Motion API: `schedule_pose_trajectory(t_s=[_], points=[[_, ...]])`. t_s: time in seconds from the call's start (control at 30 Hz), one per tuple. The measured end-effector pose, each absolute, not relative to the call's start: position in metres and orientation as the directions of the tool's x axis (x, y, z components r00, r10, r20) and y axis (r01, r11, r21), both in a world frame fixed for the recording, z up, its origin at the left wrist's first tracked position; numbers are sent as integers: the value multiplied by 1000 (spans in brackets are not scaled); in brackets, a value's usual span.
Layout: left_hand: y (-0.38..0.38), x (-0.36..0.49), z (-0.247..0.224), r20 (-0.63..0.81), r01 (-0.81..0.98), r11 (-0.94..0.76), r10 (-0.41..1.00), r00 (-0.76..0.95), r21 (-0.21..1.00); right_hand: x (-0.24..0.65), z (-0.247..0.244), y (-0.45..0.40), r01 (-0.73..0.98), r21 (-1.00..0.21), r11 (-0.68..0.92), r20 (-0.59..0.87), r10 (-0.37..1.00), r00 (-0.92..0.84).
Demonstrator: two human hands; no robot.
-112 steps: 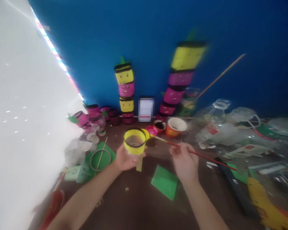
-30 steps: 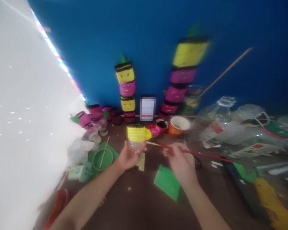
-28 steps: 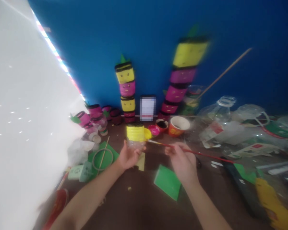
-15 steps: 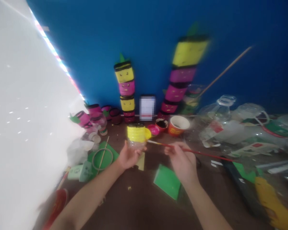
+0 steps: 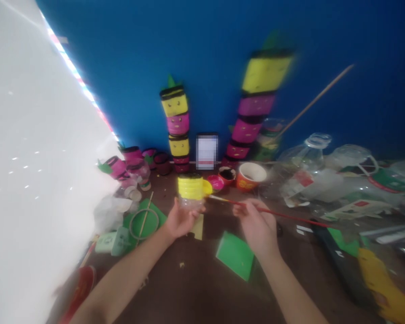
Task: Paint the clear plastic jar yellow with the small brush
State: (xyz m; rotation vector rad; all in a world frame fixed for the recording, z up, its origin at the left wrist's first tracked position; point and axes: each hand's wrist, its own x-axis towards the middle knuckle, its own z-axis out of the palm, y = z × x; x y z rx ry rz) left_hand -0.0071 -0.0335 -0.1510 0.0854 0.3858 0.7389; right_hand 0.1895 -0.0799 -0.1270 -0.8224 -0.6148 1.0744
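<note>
My left hand (image 5: pixel 182 220) is closed around the clear lower part of a plastic bottle piece (image 5: pixel 191 188), whose upper part is painted yellow with a black rim. My right hand (image 5: pixel 258 222) grips a long red paintbrush (image 5: pixel 286 217) between thumb and fingers. The brush's pale tip points left, close to the bottle piece's right side; whether it touches cannot be made out. Just behind are a yellow paint pot (image 5: pixel 207 187), partly hidden, a pink paint pot (image 5: pixel 216 182) and a pot of dark paint (image 5: pixel 227 174).
Stacks of painted yellow and pink faces (image 5: pixel 179 121) stand against the blue wall. A paper cup (image 5: pixel 251 176) is behind my right hand. Clear plastic bottles (image 5: pixel 310 166) crowd the right, with a yellow glue gun (image 5: pixel 384 288) nearer. A green card (image 5: pixel 236 255) lies between my arms.
The bottle piece has shifted very slightly left in my left hand. My right hand and the brush stay almost in place.
</note>
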Motion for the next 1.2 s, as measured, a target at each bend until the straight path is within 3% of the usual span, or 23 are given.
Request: schedule_pose_trajectory(t_s=[0.3,0.53,0.77,1.03,1.2], points=[[-33,-7,-156,-354,-641,728,682,639,244,183,-120,-86,-525,-826,206,65,959,274],[-34,-4,-147,-357,-664,713,695,624,227,193,-126,-83,-445,-851,280,89,910,404],[-37,3,-142,-340,-701,652,755,561,289,181,-119,-88,-469,-853,229,97,952,290],[-36,2,-145,-320,-702,639,767,556,313,189,-125,-84,-430,-863,266,99,923,371],[-34,0,-150,-299,-669,660,751,588,342,185,-119,-88,-455,-856,246,97,940,328]])
